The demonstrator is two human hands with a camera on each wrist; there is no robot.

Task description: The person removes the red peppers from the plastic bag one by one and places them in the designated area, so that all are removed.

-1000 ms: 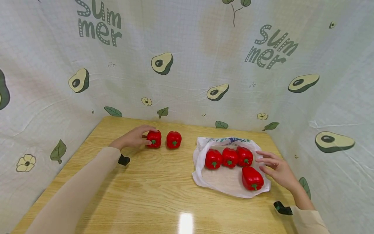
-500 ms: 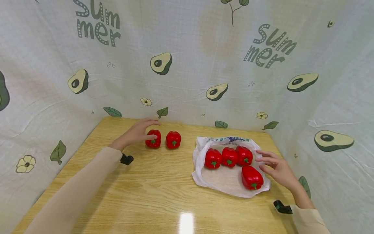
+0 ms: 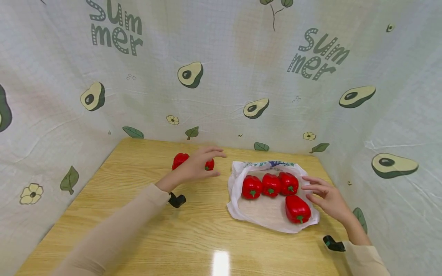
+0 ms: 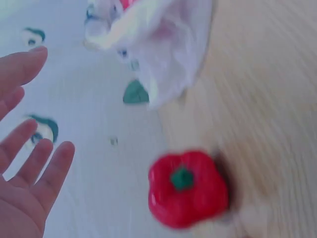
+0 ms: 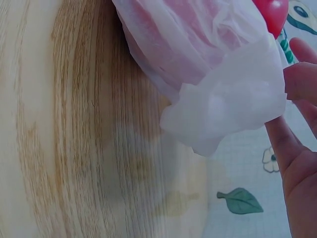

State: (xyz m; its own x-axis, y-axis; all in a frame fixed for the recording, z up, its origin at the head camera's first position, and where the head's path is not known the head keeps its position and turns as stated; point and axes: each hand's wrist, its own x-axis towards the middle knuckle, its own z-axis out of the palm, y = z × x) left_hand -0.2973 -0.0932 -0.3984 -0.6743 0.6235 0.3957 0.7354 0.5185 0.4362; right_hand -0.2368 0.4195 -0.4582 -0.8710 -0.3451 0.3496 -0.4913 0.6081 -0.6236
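My left hand [image 3: 198,165] is open above the table, fingers spread and pointing right, and holds nothing. It partly covers two red bell peppers: a left bell pepper [image 3: 179,160] and a right bell pepper [image 3: 210,165]. One red bell pepper [image 4: 185,191] with a green stem stands apart from the palm in the left wrist view. My right hand [image 3: 328,201] holds the right rim of a white plastic bag [image 3: 257,219], fingers and thumb on either side of its edge [image 5: 233,99]. Several bell peppers [image 3: 252,187] lie inside the bag's wide mouth.
The wooden table [image 3: 165,237] backs onto a hanging cloth [image 3: 221,76] printed with avocados, which also closes in both sides. A black wrist camera mount [image 3: 177,200] sits at the left wrist, another mount [image 3: 333,244] at the right.
My left hand was at the left bell pepper, fingers around it, then let go and opened. It has moved right, over the second one. The right hand and bag stay put.
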